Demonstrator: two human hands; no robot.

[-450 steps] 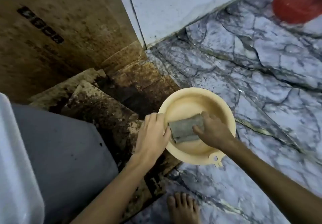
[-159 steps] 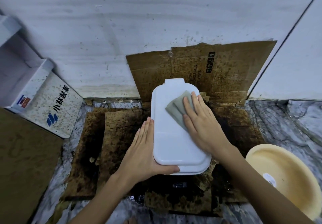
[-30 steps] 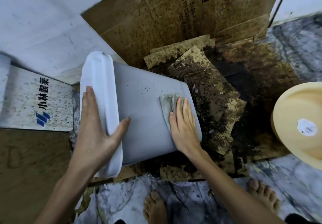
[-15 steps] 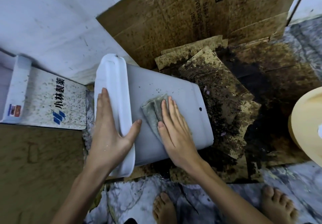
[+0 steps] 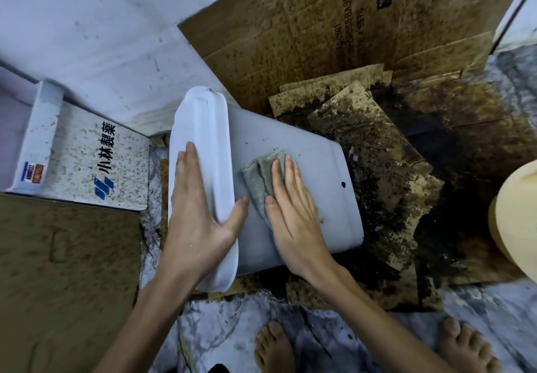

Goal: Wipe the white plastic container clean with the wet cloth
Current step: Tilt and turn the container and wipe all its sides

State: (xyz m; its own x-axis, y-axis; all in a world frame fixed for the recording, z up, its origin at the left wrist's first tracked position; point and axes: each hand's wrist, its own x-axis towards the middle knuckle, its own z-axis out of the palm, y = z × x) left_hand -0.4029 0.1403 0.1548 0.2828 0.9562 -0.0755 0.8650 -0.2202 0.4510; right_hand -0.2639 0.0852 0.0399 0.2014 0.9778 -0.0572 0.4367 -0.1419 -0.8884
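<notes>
Cloth (image 5: 258,175) now nearer lid (image 5: 203,152); cardboard (image 5: 348,29) lettering "CROSS BASE".

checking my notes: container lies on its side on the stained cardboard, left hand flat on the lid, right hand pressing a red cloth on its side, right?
Nearly. The head view shows the cloth under the right hand is grey-green, not red. The container does lie on its side on the stained cardboard, left hand flat on the lid.

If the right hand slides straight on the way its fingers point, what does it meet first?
Probably nothing but the rest of the container's side; the right hand, flat on the cloth, points toward its far edge, then the wall, though depth is unclear.
</notes>
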